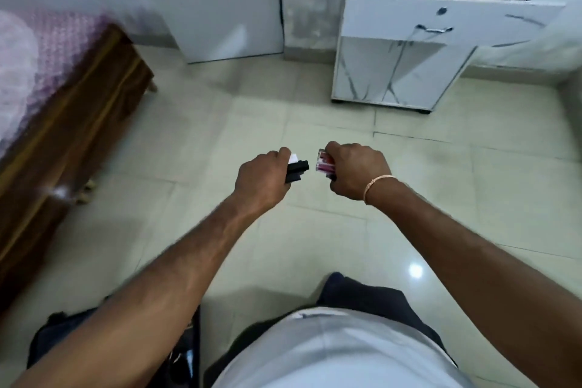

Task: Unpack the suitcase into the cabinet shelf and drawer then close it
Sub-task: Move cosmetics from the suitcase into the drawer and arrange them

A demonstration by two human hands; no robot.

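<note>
Both hands out in front over the tiled floor, each carrying small stuff toward the cabinet at the far right. Left hand curled tight round a small black block with a white piece against its top edge; right hand curled round a small pink-red packet, glossy, probably a cosmetic or card box, too blurred to say. Items close together, not touching. Likely light, rigid, small enough for a one-hand pinch; glossy packet could slip, so best held by the flat sides, not the ends. Black block looks like two or three loose pieces stacked: needs a grip across the stack or the pieces slide apart. Drawer already pulled out, a few things inside near its back edge. Suitcase dark, at bottom-left by the bed, mostly hidden under the left forearm; open or closed unclear.
</note>
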